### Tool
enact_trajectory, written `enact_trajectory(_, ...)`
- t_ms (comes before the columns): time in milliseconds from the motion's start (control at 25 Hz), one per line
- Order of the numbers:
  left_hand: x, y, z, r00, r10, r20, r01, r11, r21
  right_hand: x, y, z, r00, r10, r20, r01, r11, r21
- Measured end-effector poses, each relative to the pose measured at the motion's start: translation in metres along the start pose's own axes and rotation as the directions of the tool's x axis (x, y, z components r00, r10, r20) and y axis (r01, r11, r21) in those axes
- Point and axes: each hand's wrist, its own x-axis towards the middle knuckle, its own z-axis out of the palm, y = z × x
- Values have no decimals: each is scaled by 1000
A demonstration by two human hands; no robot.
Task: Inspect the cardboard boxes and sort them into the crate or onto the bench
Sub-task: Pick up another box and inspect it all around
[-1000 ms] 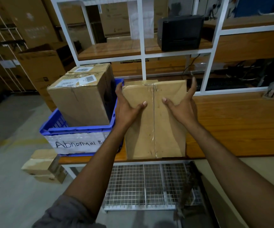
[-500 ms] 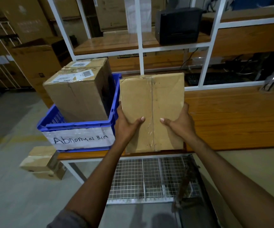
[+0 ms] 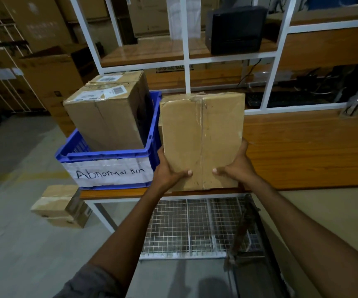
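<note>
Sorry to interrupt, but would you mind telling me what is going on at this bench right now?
A person holds a taped cardboard box upright, the left hand and right hand gripping its near lower corners. It is at the front of the wooden bench, just right of the blue crate labelled "Abnormal Bin", which holds two labelled boxes. Whether the held box rests on the bench cannot be told.

A warehouse: big stacked cartons (image 3: 44,24), a labelled blue crate (image 3: 109,164), a wooden packing bench (image 3: 302,147)
</note>
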Motion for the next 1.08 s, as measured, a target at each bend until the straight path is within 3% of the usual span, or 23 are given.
enact_trajectory(120, -13, -10, 5, 998, -41, -46, 41, 999, -1, -8, 4, -3, 999, 20, -40, -20, 1000, -3)
enact_trajectory(320, -18, 15, -4, 981, 15, -191, -11, 1000, 20, -11, -4, -13, 990, 14, -138, -1, 995, 100)
enact_trajectory(480, -20, 16, -2, 984, 34, -174, -12, 992, 129, -20, 0, -8, 982, 24, -188, -10, 997, 76)
enact_trajectory(680, -34, 4, -1, 995, 45, -90, -39, 997, 67, -26, 6, -10, 993, -39, -112, 44, 998, 48)
enact_trajectory(960, -44, 40, -16, 960, 161, -230, -158, 987, 30, -37, -25, -38, 969, -99, -227, 118, 991, 70)
enact_trajectory(1080, -42, 64, -34, 949, 245, -199, -257, 966, -35, -45, -44, -59, 964, -153, -215, 188, 970, 152)
